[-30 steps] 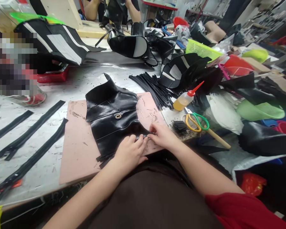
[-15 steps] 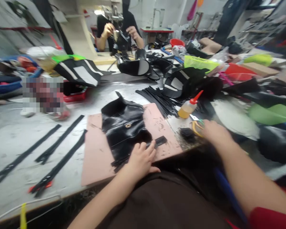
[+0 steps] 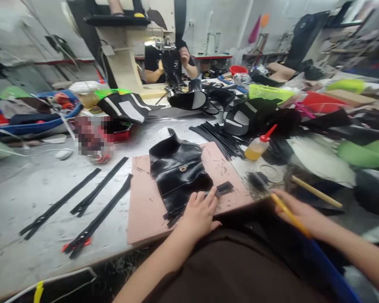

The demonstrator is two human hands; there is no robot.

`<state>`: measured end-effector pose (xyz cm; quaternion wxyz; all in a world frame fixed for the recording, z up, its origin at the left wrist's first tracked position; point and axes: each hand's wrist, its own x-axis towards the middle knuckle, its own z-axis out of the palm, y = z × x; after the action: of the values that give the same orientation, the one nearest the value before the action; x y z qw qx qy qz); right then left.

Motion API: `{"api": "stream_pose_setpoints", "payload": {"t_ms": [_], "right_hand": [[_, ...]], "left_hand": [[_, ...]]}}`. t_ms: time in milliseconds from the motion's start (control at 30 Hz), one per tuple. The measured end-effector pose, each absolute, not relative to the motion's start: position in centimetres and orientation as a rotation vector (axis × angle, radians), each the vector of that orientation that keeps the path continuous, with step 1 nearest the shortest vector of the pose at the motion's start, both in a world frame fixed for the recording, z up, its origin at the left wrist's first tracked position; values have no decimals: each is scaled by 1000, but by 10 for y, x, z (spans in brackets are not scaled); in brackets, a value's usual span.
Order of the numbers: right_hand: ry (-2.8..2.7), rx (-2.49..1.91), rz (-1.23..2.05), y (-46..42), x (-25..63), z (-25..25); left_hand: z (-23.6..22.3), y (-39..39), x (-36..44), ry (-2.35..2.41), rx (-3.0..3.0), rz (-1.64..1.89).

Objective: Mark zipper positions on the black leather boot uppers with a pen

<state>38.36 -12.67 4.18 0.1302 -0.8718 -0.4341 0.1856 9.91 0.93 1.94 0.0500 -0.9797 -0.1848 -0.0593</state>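
Observation:
My left hand lies with its fingers stretched out over the lower edge of a black leather piece and a dark strip beside it. The glossy leather carries a small oval metal fitting. Beneath both is a pink board at the table's front edge. Off the table edge to the right, my right hand is closed around a slim yellow tool; blur hides its exact kind. Three black zippers lie to the left of the board.
A glue bottle with a red tip, black strips and a wooden stick are at the right. Behind stand shoe uppers and a sewing machine, with a co-worker there. A blue tray is far left.
My right hand has drawn back from the tabletop towards the right and down, with the yellow tool in it. My left hand stays on the leather. The view has shifted left.

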Motion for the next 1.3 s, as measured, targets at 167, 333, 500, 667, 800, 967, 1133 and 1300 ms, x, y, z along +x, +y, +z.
{"api": "stream_pose_setpoints", "payload": {"t_ms": [167,333,500,667,800,967,1133,1300], "right_hand": [[-909,-2101,1297,-141,298,29],[-895,-1926,1449,-117,270,29],[-996,-1967,1432,-101,265,32],[-1172,-2118,1288,-97,263,38],[-1263,-2175,1152,-97,263,40],[-1162,-1979,1122,-99,258,29],[-952,-1865,1304,-100,273,37],[-846,-1841,1262,-109,340,64]], "left_hand": [[16,15,103,-607,-3025,-196],[15,16,103,-629,-3045,-201],[16,18,103,-627,-3040,-207],[15,19,103,-622,-3039,-231],[15,19,104,-625,-3038,-215],[16,19,104,-637,-3034,-192],[17,19,105,-650,-3021,-194],[22,21,108,-661,-3005,-191]]}}
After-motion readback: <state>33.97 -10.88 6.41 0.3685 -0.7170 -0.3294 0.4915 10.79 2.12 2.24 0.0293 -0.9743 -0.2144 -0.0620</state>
